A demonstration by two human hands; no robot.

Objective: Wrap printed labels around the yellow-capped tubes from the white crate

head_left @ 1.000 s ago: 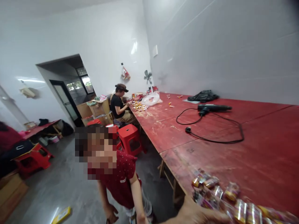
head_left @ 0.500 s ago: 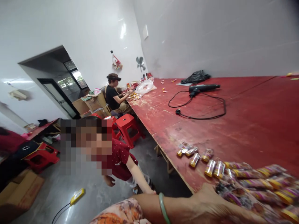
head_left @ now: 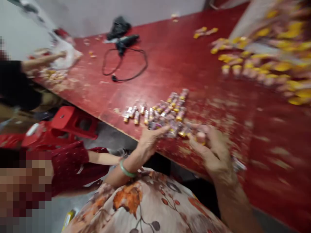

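In the head view, my left hand (head_left: 151, 139), with a green bangle at the wrist, rests open against the near side of a pile of small wrapped tubes (head_left: 161, 108) with yellow ends. Its thumb or a finger stretches over the nearest wrappers. To the right, my right hand (head_left: 215, 150) curls its thumb and fingers round a small tube (head_left: 201, 138); motion blur softens the details. Both hands are at the front edge of the red table (head_left: 218, 106). A shiny wrapper (head_left: 239, 164) lies just right of my right hand.
A black heat gun (head_left: 127, 42) with a looped cord lies farther back, beside a black bag (head_left: 119, 26). Many yellow-ended tubes (head_left: 279, 66) cover the back right. A child in red (head_left: 70, 161) stands at left near red stools (head_left: 73, 121); another person's arm (head_left: 43, 61) reaches in.
The view has swung right and down, so the table items appear farther left. My right hand has come into view holding a tube. My left hand remains by the pile.
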